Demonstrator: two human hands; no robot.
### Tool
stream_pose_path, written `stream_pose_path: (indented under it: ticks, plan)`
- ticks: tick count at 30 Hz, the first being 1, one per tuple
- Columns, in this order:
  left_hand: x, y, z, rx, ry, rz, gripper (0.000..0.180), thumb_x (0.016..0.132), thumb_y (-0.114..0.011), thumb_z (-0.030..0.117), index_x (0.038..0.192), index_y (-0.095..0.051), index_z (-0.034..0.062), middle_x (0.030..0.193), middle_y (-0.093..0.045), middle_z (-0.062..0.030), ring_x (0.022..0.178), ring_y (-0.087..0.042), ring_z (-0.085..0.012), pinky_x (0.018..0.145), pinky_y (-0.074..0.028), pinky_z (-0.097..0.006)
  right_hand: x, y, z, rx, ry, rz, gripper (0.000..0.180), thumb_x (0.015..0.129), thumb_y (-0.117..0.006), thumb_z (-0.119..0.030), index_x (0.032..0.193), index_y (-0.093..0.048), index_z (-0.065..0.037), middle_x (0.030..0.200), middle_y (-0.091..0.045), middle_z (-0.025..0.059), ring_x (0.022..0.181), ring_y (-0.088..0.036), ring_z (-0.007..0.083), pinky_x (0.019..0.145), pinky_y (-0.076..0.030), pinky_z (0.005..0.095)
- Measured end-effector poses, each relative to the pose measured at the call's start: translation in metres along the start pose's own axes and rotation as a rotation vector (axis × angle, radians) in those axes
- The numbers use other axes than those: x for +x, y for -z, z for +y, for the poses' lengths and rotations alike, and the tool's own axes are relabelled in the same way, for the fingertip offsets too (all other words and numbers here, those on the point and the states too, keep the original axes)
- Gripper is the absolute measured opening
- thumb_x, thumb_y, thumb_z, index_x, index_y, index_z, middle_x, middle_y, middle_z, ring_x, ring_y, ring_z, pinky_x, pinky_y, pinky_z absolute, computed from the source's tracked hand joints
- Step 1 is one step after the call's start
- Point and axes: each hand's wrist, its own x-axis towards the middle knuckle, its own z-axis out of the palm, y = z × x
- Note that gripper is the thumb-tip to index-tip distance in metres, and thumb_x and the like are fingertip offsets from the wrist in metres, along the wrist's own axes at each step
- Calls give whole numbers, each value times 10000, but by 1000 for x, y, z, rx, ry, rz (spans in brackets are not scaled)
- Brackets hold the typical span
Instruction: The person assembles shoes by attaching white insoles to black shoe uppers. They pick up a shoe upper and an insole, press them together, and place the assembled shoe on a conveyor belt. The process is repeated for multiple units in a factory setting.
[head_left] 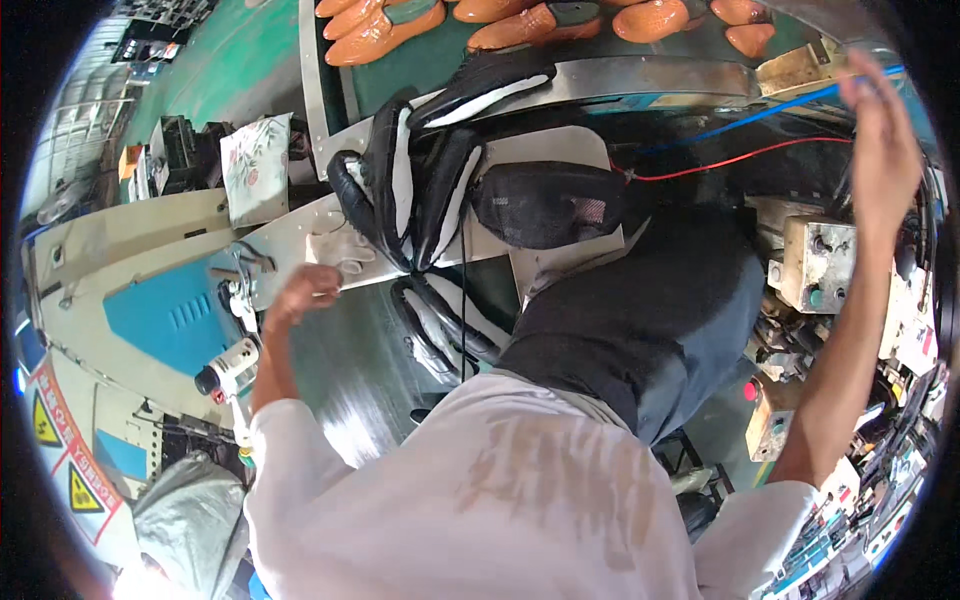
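My left hand (305, 292) is raised over the left side of the bench, its fingers curled in and nothing visible in them. Just beyond it, a pale crumpled cloth or glove (340, 248) lies on the metal bench top (285, 240). Several black shoes (380, 170) with white undersides are heaped at the bench's middle, and more black shoes (455, 315) sit lower, closer to my body. At the far right my right hand (885, 150) is lifted, somewhat blurred, with its fingers stretched out near a blue hose (770, 115). It appears to hold nothing.
Orange shoes (385, 32) stand in rows on a green surface beyond the bench. A dark mesh-covered pad (548, 203) lies before my legs. To the right are a control box (818, 262) and a red cable (740, 172); a cream and blue machine (165, 310) stands left.
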Motion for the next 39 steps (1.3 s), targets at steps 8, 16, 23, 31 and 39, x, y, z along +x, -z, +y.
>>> stream_pose_path:
  ticks: [8,16,23,31,39]
  plan:
    - [26,-219,-60,-4,-258,417,516,1063,-645,183,1533,-477,53,1371,-660,-122,1286,-604,-249,1126,-466,-387,-145,-63,32,496,-273,-269,227,1107,-561,-52,1256,-727,-8,1124,-762,92,1007,-758,178,902,-591,311]
    - [-80,-299,-37,542,200,-205,465,985,-680,207,1363,-553,-32,1326,-642,-256,1211,-626,-384,1020,-517,-437,-170,-62,40,406,-287,-251,214,1056,-598,-6,1222,-732,11,1114,-779,133,972,-778,205,881,-590,321]
    - [-18,-238,-18,-870,136,261,76,983,-686,214,1016,-648,157,951,-686,6,881,-664,-185,799,-563,-431,-211,-60,42,350,-303,-328,224,1009,-604,25,1189,-734,-1,1066,-775,152,952,-784,233,863,-599,345]
    - [30,-240,9,-784,65,342,237,939,-695,115,1171,-684,68,1009,-702,-61,811,-684,-200,715,-596,-427,-222,-84,20,430,-322,-273,200,1007,-619,25,1164,-741,32,1024,-778,164,902,-776,239,835,-609,350]
    - [-63,-227,36,-311,-341,731,381,939,-605,34,1314,-620,-27,1066,-649,-97,950,-615,-178,833,-514,-327,-252,-100,20,521,-429,-290,214,1036,-586,1,1179,-731,65,1082,-785,188,924,-784,235,857,-617,341]
